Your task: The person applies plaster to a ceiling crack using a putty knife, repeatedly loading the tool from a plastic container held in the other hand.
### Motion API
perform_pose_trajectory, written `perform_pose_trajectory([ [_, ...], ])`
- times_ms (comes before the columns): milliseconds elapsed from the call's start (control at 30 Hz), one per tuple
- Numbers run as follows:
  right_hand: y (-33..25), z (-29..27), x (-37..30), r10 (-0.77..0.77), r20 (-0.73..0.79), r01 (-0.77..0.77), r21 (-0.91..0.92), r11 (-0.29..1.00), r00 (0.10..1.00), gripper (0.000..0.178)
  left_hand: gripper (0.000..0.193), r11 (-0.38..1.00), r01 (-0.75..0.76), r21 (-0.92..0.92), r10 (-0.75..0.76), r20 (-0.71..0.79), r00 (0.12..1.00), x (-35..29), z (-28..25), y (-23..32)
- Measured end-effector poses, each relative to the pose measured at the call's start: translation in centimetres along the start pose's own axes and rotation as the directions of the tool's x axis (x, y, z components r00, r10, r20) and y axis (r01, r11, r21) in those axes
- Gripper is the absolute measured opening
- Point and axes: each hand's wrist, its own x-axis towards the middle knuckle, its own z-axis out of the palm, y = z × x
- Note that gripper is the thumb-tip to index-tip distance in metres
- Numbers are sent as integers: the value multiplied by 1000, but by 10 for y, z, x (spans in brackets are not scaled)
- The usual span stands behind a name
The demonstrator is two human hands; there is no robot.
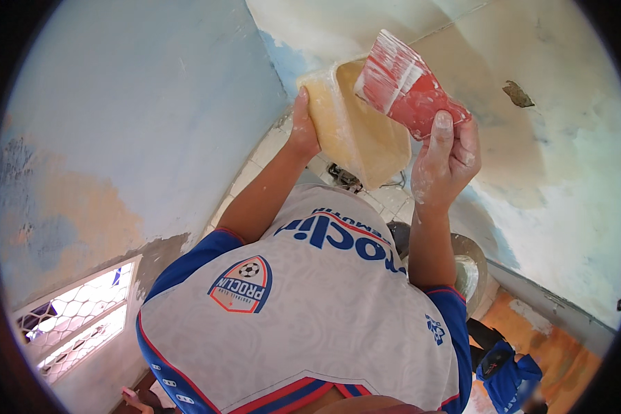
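Scraper (414, 86), red and smeared white, is held over the yellow tub's (331, 127) right rim, its handle pinched in the right hand (450, 148)! Whether the blade touches cannot be told. The tub, tilted, is clasped at its left side by the left hand (303, 125); the hands are well apart. Both forearms (265, 200) are angled toward it. Below the tub, tiled floor (254, 164) is glimpsed; left of it, a patchy blue wall (145, 103) is seen.

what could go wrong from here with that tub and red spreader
The yellowish tub appears supported only by the left grip, so it might slip or tip. White paste on the red putty spreader could drop onto the tiled floor if wet. The right grip is smeared white, which might loosen its hold.
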Motion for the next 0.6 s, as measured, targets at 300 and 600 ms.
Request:
perform_pose_trajectory([
  [300, 27, -15, -14, 156, 39, -161, 160, 974, 987, 17, 79, 988, 151, 12, -149, -90, 985, -7, 1, -3],
  [600, 41, -38, -41, 175, 29, -175, 336, 925, 984, 14, 73, 979, 202, -31, -204, -174, 963, -8, 14, -2],
])
